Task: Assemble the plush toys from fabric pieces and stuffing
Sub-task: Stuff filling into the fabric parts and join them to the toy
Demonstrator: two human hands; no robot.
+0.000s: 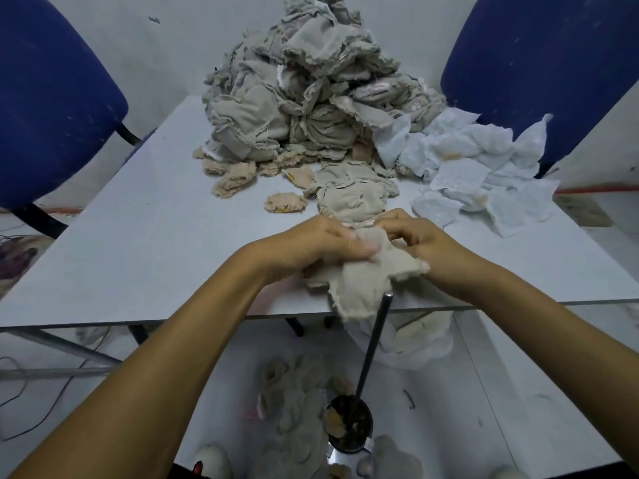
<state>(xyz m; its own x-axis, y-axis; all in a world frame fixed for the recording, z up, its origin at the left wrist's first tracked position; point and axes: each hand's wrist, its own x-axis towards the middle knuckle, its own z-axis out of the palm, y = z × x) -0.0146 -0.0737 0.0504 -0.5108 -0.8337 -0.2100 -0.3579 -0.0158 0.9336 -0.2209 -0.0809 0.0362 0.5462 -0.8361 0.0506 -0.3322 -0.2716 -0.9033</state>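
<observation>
Beige fabric piece (pixel 363 281), blue chairs (pixel 539 63)

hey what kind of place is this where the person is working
Probably a small toy-sewing workshop: a heap of beige fabric shells on a plain table, blue chairs, and both hands gripping one shell.

No legible text, label, brand, number or sign appears in the head view. The fabric pieces, the table surface and the chairs carry no readable markings. The small tag beside the dark container on the floor is too small to read.
</observation>
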